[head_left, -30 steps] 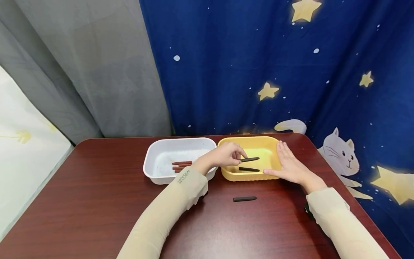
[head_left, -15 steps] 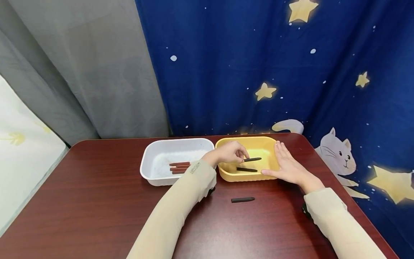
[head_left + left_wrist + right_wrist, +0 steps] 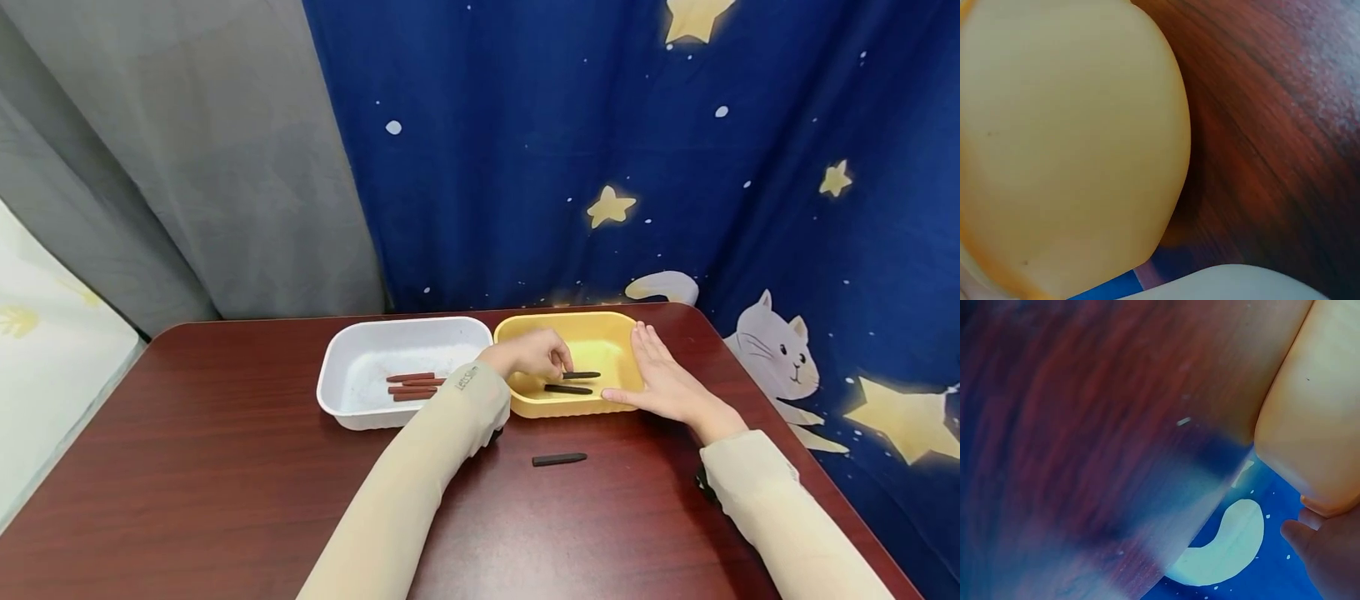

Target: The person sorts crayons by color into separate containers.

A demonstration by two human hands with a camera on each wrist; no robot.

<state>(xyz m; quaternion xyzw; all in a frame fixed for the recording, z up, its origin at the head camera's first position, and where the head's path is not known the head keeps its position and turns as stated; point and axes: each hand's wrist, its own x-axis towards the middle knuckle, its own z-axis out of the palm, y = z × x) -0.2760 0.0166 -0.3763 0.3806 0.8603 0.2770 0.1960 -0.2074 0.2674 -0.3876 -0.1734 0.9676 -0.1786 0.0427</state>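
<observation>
In the head view my left hand (image 3: pixel 536 353) reaches into the yellow basket (image 3: pixel 566 408). Its thumb and fingers pinch the left end of a black crayon (image 3: pixel 583 375), low over the basket floor. Another black crayon (image 3: pixel 567 389) lies just in front of it inside the basket. My right hand (image 3: pixel 667 385) rests with straight fingers against the basket's right wall, thumb at the front rim. Its fingers also show beside the basket wall (image 3: pixel 1313 412) in the right wrist view. In the left wrist view a pale yellow surface fills the left side; no held crayon is visible there.
A white basket (image 3: pixel 352 419) stands left of the yellow one, with several reddish-brown crayons (image 3: pixel 412 389) in it, partly behind my left sleeve. One black crayon (image 3: pixel 559 459) lies on the dark red table (image 3: pixel 225 467) in front. Curtains hang behind the table's back edge.
The pinched black crayon has come down slightly toward the basket floor with my left hand. My right hand stays on the basket wall. The head view has shifted a little.
</observation>
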